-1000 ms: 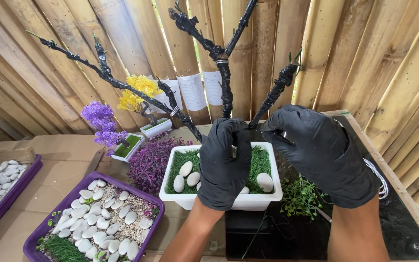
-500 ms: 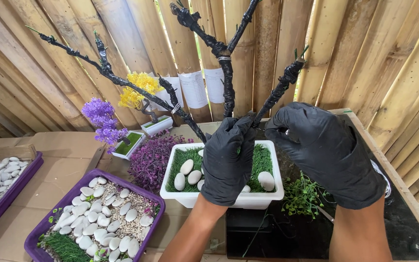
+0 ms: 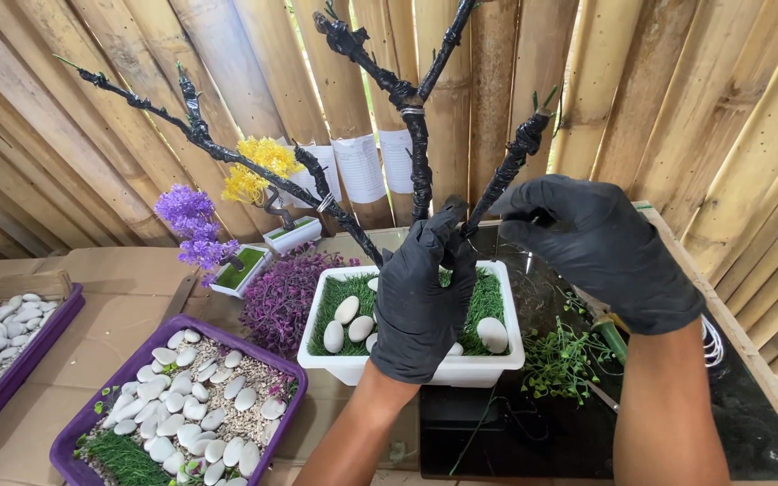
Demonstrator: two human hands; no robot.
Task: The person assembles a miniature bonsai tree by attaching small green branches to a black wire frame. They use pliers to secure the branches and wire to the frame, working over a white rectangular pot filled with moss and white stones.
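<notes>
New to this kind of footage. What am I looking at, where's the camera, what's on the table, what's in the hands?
There is no machine here: a person works with two hands in black gloves. The single picture comes from a camera worn on the head, looking down and forward, so the arms enter from the bottom edge.

The left hand is wrapped around the base of a black-wrapped artificial tree trunk, which stands in a white rectangular planter filled with fake grass and white pebbles. The right hand pinches the lower end of one black branch next to the trunk.

Around it: a purple tray of white pebbles, a clump of purple foliage, small potted trees with purple flowers and yellow flowers, and green sprigs on a dark surface. A bamboo wall stands behind.
</notes>
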